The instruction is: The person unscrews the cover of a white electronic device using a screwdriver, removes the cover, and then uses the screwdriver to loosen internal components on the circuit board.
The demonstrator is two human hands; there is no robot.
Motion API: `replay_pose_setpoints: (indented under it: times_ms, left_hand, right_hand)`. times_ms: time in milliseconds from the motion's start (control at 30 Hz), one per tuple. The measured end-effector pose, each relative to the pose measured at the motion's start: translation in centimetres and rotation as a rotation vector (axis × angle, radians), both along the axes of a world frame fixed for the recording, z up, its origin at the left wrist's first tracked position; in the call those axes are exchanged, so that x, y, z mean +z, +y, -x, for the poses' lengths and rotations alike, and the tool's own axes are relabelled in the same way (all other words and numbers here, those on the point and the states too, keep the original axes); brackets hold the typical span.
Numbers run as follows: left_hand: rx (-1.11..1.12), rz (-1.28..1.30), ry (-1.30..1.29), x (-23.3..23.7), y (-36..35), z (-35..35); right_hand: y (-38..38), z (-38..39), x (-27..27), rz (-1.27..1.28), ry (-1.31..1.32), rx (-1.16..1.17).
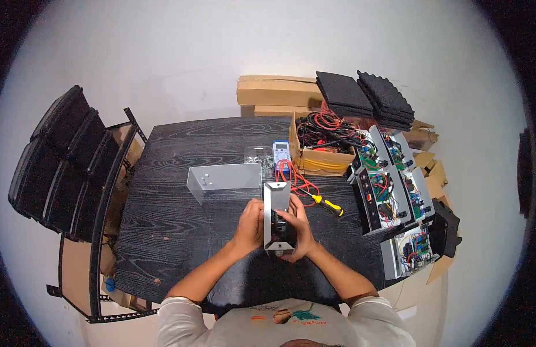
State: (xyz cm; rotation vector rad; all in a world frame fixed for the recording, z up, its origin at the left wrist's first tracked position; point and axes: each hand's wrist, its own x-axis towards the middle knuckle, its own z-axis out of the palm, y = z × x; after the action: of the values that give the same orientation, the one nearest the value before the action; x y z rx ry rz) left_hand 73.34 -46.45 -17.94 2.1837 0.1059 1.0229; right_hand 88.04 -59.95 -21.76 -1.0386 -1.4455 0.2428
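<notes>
A grey metal enclosure point(269, 222) stands on edge between my two hands, its open side turned to the right with dark parts inside. My right hand point(300, 231) is wrapped around its right side, the thumb reaching into the opening. Against its left face, my left hand point(249, 224) has its fingers curled; what the fingertips hold is hidden. A bent grey sheet-metal cover point(233, 176) lies to the upper left. Beyond the enclosure are a blue multimeter point(281, 151) with red leads and a clear tray point(257, 156) of small parts. A yellow-and-black screwdriver point(329, 205) lies to the right.
A cardboard box point(323, 161) of cables stands at the back of the black table point(181, 231). Several open units with wired circuit boards point(383, 196) line the right edge. Black foam sheets point(344, 92) are stacked behind. Black cases point(54, 168) sit on a left-hand rack.
</notes>
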Motion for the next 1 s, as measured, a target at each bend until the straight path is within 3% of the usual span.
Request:
replay_pose_setpoints:
  times_ms: [167, 533, 633, 733, 1000]
  left_hand:
    - [0.006, -0.008, 0.023, -2.2, 0.4, -0.4]
    - [-0.080, -0.046, -0.047, -1.5, 0.4, -0.6]
    - [-0.060, -0.043, 0.049, -2.1, 0.9, -0.6]
    - [0.019, 0.104, -0.005, -1.8, 0.2, -0.8]
    - [-0.124, -0.039, -0.011, -1.6, 1.4, -0.4]
  right_hand:
    - [0.0, 0.0, -0.5, -0.031, 0.000, 0.007]
    - [-0.7, -0.9, -2.6, 0.000, -0.061, -0.007]
    - [-0.9, -1.1, -2.8, 0.015, -0.066, -0.010]
    - [-1.0, -1.0, -1.9, 0.032, -0.058, -0.008]
    - [-1.0, -0.9, -2.2, 0.039, -0.061, -0.033]
